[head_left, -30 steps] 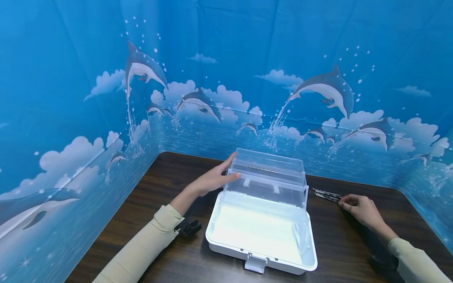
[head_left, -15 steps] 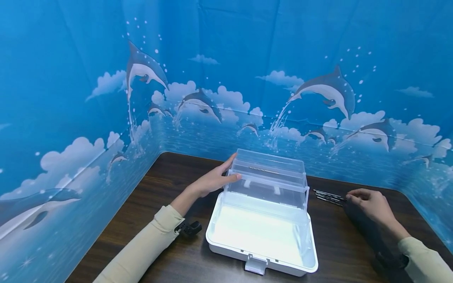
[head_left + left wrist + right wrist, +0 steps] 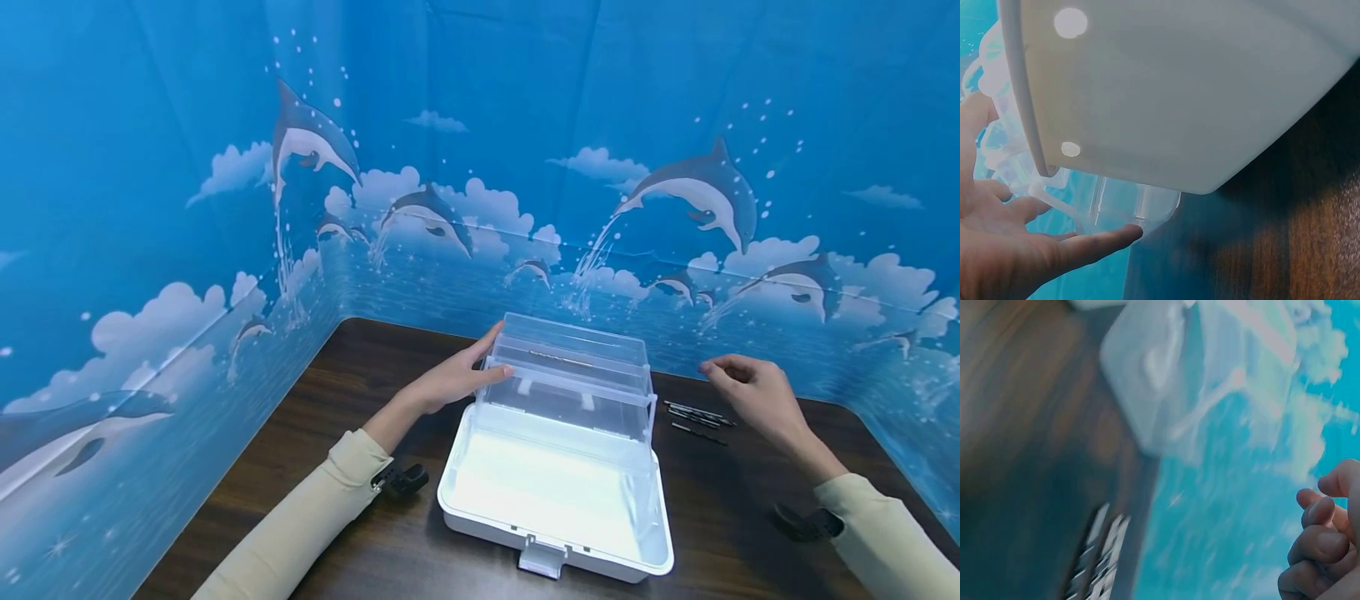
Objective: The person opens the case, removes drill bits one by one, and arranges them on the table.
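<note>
A white storage box [image 3: 558, 554] stands with its clear raised section [image 3: 573, 329] folded up at the back. One thin drill bit [image 3: 561, 358] lies in the clear tray there. My left hand [image 3: 450, 379] holds the left side of this raised section, thumb in front and other fingers partly hidden behind. To the right of the box several drill bits [image 3: 693, 412] lie in a loose bunch, and a dark drill bit [image 3: 699, 434] lies just in front of them. My right hand [image 3: 753, 396] hovers above and right of the bunch, fingers curled [image 3: 1319, 544]; nothing shows between them.
The dark wooden table [image 3: 360, 367] meets a blue dolphin-printed backdrop [image 3: 480, 167] at the back and on both sides. A clear front latch [image 3: 542, 557] juts from the box toward me. Black straps [image 3: 401, 479] sit around both wrists.
My right hand has left the drill bits, rising and shifting up and to the left. One dark bit now lies apart from the bunch. My left hand stays on the box.
</note>
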A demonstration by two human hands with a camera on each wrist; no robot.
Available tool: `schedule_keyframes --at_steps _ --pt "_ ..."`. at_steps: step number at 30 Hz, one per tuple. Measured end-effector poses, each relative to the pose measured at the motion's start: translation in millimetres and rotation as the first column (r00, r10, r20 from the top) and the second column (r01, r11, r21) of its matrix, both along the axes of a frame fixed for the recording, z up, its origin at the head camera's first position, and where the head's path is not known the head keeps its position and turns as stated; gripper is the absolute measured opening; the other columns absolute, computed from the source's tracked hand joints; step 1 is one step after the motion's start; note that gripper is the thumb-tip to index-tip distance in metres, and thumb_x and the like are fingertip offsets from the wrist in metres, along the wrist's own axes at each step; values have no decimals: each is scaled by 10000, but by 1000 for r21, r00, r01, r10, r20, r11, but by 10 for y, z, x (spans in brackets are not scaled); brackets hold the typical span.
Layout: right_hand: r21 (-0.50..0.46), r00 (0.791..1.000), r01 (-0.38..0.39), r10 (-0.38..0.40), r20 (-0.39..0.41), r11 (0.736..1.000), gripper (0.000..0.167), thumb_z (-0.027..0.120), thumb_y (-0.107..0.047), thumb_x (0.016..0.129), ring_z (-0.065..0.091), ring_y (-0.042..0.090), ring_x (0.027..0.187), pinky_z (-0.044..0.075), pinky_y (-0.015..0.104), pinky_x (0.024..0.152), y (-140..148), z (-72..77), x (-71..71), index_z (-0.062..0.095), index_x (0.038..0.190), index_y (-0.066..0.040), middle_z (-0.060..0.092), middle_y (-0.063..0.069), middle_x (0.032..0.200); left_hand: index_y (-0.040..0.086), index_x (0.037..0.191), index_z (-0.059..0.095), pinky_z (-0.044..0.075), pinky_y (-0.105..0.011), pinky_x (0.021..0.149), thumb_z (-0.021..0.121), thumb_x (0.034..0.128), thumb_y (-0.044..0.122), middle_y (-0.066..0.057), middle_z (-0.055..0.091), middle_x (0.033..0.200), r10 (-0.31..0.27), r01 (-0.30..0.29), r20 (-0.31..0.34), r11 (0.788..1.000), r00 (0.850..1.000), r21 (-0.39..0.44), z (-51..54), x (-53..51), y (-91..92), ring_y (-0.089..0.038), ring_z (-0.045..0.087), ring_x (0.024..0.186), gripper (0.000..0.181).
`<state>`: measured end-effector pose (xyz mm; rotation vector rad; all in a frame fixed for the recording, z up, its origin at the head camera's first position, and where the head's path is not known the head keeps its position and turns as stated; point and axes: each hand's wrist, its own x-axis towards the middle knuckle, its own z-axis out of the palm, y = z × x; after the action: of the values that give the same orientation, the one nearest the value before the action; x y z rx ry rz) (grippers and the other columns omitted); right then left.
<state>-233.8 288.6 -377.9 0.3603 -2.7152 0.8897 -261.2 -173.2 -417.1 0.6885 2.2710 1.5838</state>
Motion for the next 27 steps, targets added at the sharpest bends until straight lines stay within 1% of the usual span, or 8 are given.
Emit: schedule_keyframes --at_steps 3,4,10,15,18,22,24,27 --pt "1 999 -25 25 -33 1000 425 585 -398 1050 577 269 802 447 362 598 -255 115 -37 722 1195 -22 714 132 992 397 1639 -7 215 -647 1135 616 999 527 109 11 1681 -2 2 1 1000 1000 3 2 2 -12 -241 46 1533 902" --pt "7 998 -31 31 -47 1000 418 590 -401 1048 565 264 766 436 363 591 -328 144 -52 727 1186 -31 706 108 931 407 1636 -6 215 -646 1135 615 1000 524 110 8 1682 -2 2 2 1000 1000 5 2 4 -14 -240 46 1534 897" --pt "19 991 -77 79 -104 997 352 626 -377 1032 465 234 595 345 362 536 -654 229 -109 756 1137 -67 535 30 636 418 1632 -4 228 -640 1134 620 998 522 101 8 1683 -2 2 5 1000 1000 11 -7 9 -9 -246 53 1533 895" --pt "46 975 -181 185 -120 982 254 650 -278 1028 450 206 518 341 337 483 -832 242 -134 772 1094 -65 526 6 597 380 1643 0 225 -637 1136 617 1003 514 104 7 1681 -6 6 4 1000 1000 6 8 0 -8 -236 51 1532 899" --pt "110 958 -262 272 -86 959 214 653 -222 1027 431 173 478 342 326 457 -940 246 -159 780 1091 -62 506 -34 570 382 1643 1 216 -646 1134 615 1005 511 103 6 1682 -6 6 3 1000 1000 6 27 6 -5 -239 43 1533 895" --pt "208 930 -360 367 7 910 200 657 -160 1013 393 132 448 322 308 451 -1080 246 -192 782 1137 -64 454 -72 527 384 1643 -3 205 -656 1132 618 1003 512 102 7 1682 -6 6 4 1000 1000 7 25 10 -9 -248 41 1533 901" --pt "239 919 -391 391 47 889 216 661 -140 1006 367 120 432 304 298 449 -1137 238 -210 774 1174 -62 436 -73 507 388 1642 -4 203 -658 1133 620 1002 512 101 9 1682 -2 2 5 1000 1000 7 16 10 -9 -249 43 1533 902" --pt "233 908 -419 404 111 878 238 663 -121 1004 323 112 413 286 290 452 -1187 220 -227 761 1211 -57 423 -57 483 390 1641 -5 205 -662 1130 618 1001 517 97 6 1683 -2 2 7 1000 1000 8 3 15 -3 -255 41 1533 902"
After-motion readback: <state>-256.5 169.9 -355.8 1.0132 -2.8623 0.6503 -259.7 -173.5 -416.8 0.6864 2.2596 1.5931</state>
